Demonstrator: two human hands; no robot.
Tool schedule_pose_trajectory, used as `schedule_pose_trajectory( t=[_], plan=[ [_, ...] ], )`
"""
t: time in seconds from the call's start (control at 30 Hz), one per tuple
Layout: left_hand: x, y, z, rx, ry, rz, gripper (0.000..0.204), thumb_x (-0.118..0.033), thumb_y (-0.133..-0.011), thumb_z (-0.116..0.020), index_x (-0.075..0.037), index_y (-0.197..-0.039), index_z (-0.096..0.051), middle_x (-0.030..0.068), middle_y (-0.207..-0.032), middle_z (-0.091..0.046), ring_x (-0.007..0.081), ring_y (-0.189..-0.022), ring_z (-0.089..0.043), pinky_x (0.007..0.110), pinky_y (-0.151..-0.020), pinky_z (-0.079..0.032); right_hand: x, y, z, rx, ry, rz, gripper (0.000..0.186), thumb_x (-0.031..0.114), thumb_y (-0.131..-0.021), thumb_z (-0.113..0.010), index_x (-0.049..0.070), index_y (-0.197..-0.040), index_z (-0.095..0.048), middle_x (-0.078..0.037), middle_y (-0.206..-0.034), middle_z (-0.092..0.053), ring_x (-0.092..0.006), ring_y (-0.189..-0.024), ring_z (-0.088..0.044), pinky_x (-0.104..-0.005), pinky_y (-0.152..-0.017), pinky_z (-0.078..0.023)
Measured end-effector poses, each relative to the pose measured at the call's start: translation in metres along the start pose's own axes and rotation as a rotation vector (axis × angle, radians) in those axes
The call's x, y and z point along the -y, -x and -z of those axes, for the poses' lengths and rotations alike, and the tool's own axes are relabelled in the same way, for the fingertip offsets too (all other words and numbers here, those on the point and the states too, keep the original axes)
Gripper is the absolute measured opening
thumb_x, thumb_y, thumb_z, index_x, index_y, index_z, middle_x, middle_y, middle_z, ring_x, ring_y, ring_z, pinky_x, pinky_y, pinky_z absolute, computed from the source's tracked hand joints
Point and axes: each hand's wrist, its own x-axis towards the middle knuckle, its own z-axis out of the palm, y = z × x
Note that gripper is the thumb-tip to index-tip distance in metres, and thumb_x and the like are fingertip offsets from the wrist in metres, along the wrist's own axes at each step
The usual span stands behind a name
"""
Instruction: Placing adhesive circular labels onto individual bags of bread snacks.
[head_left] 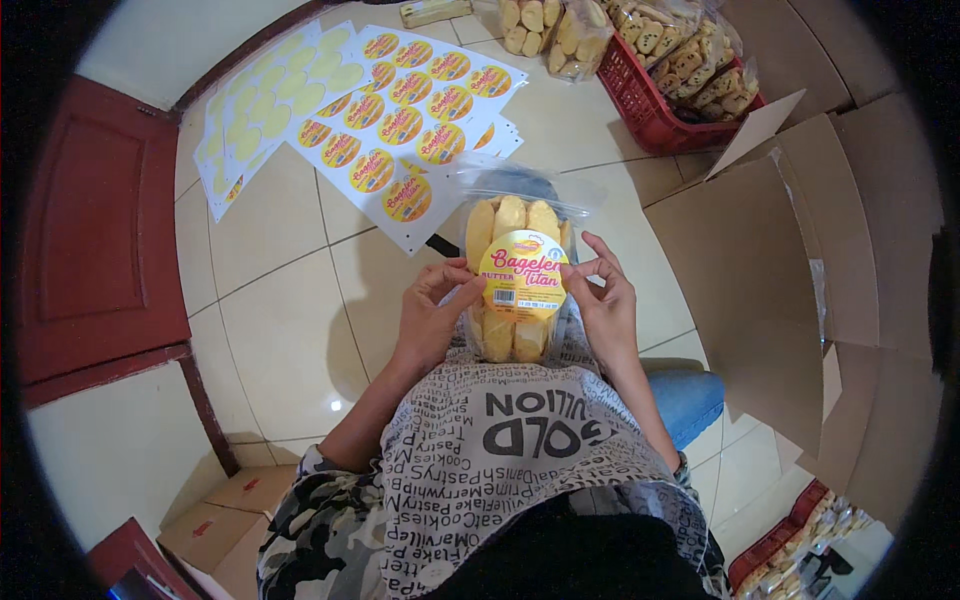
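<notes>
A clear plastic bag of long golden bread rusks (512,345) lies on my lap, its zip top pointing away from me. Over its front is a round yellow sticker (524,276) with pink lettering. My left hand (440,300) pinches the sticker's left edge between thumb and fingers. At the opposite edge, my right hand (600,292) pinches it with thumb and index finger, the other fingers bent. Whether the sticker is fully pressed onto the bag cannot be seen.
Sheets of round stickers (405,110) and mostly peeled backing sheets (275,90) spread across the tiled floor ahead. A red crate (640,105) of bagged rusks stands far right, beside a large open cardboard box (750,260). Another carton (215,515) sits at lower left.
</notes>
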Motion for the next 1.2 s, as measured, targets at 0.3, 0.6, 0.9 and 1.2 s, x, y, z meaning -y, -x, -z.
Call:
schedule_pose_trajectory(
  t=[0.3, 0.6, 0.9, 1.2],
  plan=[
    [-0.008, -0.003, 0.002, 0.058, -0.015, 0.063, 0.014, -0.017, -0.083, -0.071, -0.006, -0.091, -0.068, 0.0112, -0.127, -0.048, 0.0215, -0.111, -0.052, 0.034, -0.093, -0.043, -0.002, -0.006, 0.002, 0.018, 0.092, 0.076, 0.014, 0.005, -0.088, -0.062, -0.004, -0.079, -0.058, -0.026, -0.145, -0.030, -0.0250, -0.121, -0.050, -0.0296, -0.082, -0.053],
    [0.000, -0.008, 0.003, 0.073, -0.086, 0.020, 0.012, -0.016, -0.085, -0.068, -0.004, -0.087, -0.067, 0.0106, -0.126, -0.049, 0.0199, -0.108, -0.053, 0.034, -0.093, -0.043, -0.006, -0.009, 0.008, 0.051, 0.047, 0.052, 0.013, 0.008, -0.089, -0.062, -0.003, -0.083, -0.057, -0.025, -0.148, -0.025, -0.0228, -0.117, -0.052, -0.0276, -0.081, -0.052],
    [-0.019, -0.005, 0.003, 0.085, -0.062, -0.003, 0.026, -0.019, -0.087, -0.066, -0.005, -0.107, -0.058, 0.0090, -0.122, -0.054, 0.0193, -0.107, -0.054, 0.035, -0.095, -0.042, -0.001, -0.009, 0.017, 0.115, 0.007, -0.010, 0.014, 0.012, -0.089, -0.063, -0.002, -0.087, -0.062, -0.026, -0.149, -0.023, -0.0236, -0.130, -0.040, -0.0287, -0.088, -0.046],
    [-0.024, -0.004, 0.000, 0.155, -0.016, 0.130, 0.020, -0.024, -0.086, -0.068, -0.008, -0.098, -0.062, 0.0076, -0.131, -0.047, 0.0141, -0.109, -0.052, 0.032, -0.092, -0.042, 0.014, -0.001, 0.019, 0.167, -0.238, -0.199, 0.017, 0.016, -0.088, -0.066, 0.000, -0.093, -0.067, -0.027, -0.149, -0.022, -0.0227, -0.144, -0.012, -0.0308, -0.105, -0.028]
  ],
)
